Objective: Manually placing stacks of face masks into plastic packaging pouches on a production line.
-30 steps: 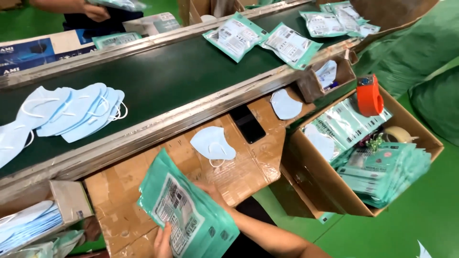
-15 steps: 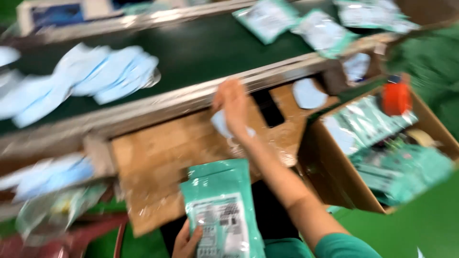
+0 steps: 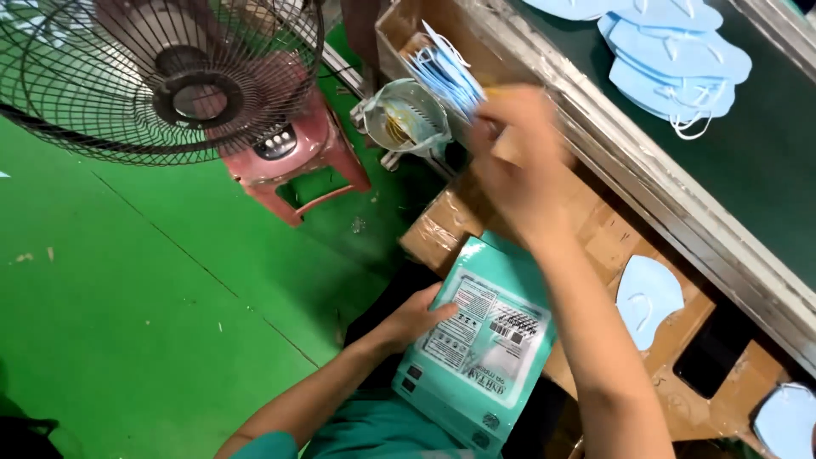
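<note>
The right hand (image 3: 518, 166), blurred at upper centre, is hard to read; whether its fingers grip the blue masks (image 3: 449, 72) cannot be told. The teal packet stack (image 3: 480, 344), lower centre, is clasped by the left hand (image 3: 416, 316), its long axis running lower left to upper right.

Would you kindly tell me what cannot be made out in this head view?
- Right hand: motion-blurred, so its grip on the pale blue face masks is unclear.
- Teal printed pouches in the left hand: stacked, count hidden.
- Pale blue mask at the corner: cut off by the edge.
</note>
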